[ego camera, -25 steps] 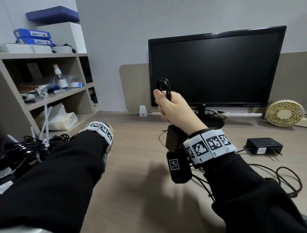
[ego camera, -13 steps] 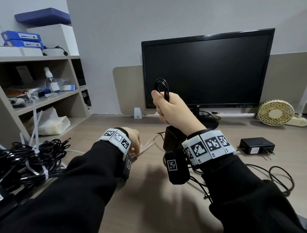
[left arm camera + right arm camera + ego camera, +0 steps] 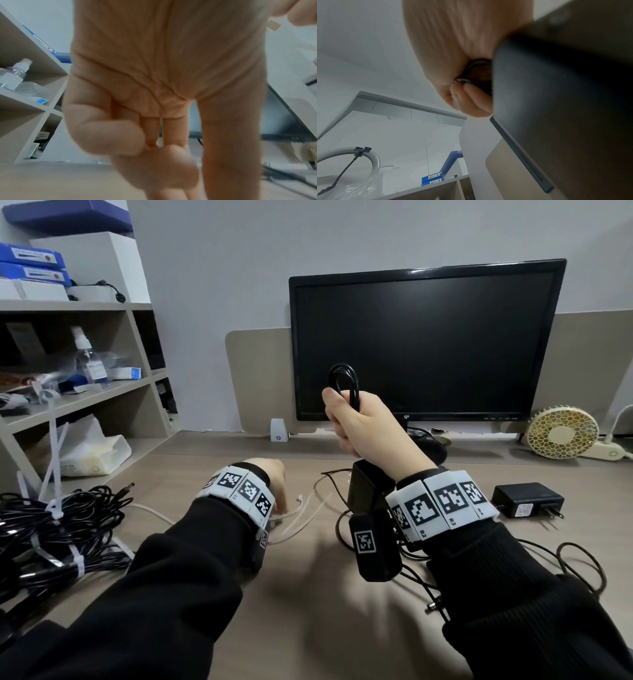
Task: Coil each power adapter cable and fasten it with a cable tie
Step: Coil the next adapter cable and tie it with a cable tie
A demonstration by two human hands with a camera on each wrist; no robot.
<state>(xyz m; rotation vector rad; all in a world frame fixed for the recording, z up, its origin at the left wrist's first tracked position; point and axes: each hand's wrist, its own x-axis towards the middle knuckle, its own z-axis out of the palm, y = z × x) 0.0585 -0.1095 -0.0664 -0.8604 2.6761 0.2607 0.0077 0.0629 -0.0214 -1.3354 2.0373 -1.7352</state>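
From the head view, a tan bench (image 3: 308, 604) runs to a grey wall, with a dark monitor (image 3: 424, 340) at its back, a small round fan (image 3: 561, 433) to the right and an open shelf unit (image 3: 102, 392) on the left. A heap of tied black cables (image 3: 58, 529) lies at the bench's left edge, and a spare adapter (image 3: 527, 499) sits to the right. The right hand (image 3: 363, 422) is raised before the monitor, its grip clamped round a coiled cable (image 3: 344, 381), while the left hand (image 3: 274, 484) is down at white cable ties (image 3: 305, 515). The left wrist view shows fingers (image 3: 106, 135) curled low over the bench; whether they pinch a tie cannot be told. The right wrist view shows fingers (image 3: 471, 100) closed round glossy black cable loops (image 3: 474, 75), the adapter body (image 3: 556, 94) beside them.
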